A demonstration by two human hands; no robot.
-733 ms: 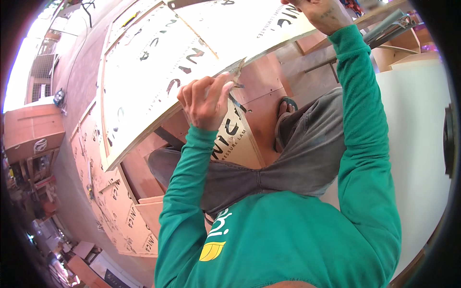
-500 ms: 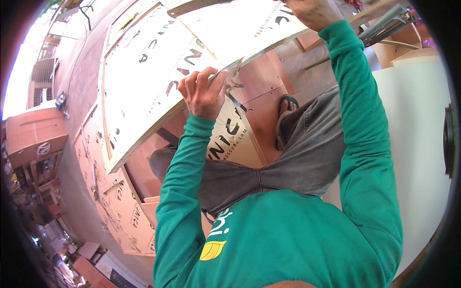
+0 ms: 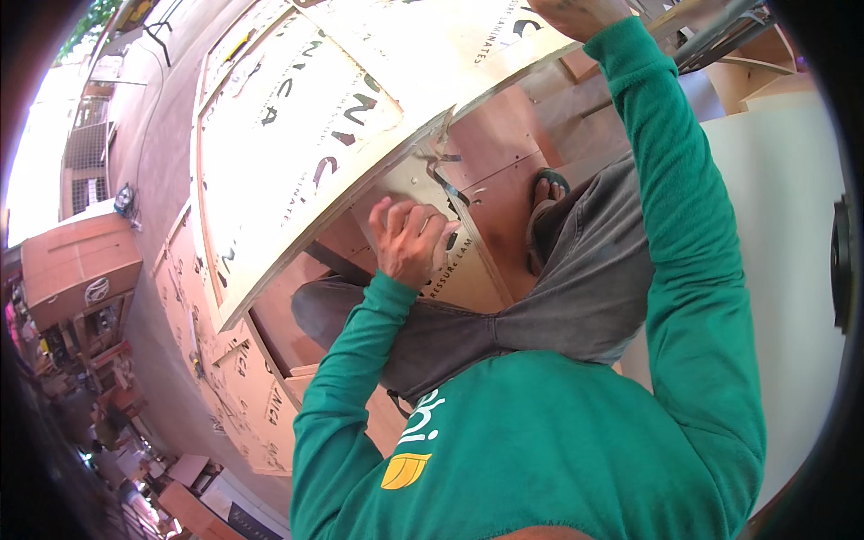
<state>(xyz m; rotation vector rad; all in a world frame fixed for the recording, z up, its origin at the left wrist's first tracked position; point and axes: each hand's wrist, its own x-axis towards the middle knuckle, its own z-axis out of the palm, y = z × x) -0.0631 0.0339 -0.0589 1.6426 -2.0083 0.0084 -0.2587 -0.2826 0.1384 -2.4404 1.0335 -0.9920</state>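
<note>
- Nearest, the left hand (image 3: 409,241) is being curled, fingers bent together, against a pale laminate strip (image 3: 450,270) below the big sheet's cut edge, seemingly to steady it; a firm grip cannot be told.
- Farther right, the right hand (image 3: 576,13) is being pressed on the large printed laminate sheet (image 3: 360,99), apparently keeping it raised.
- A sandalled foot (image 3: 544,193) is being rested on the brown board (image 3: 504,171) beneath.

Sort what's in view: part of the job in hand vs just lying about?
In hand:
- large laminate sheet, held up by right hand
- cut strip by left hand

Lying about:
- stacked boards
- brown cabinet
- white panel
</note>
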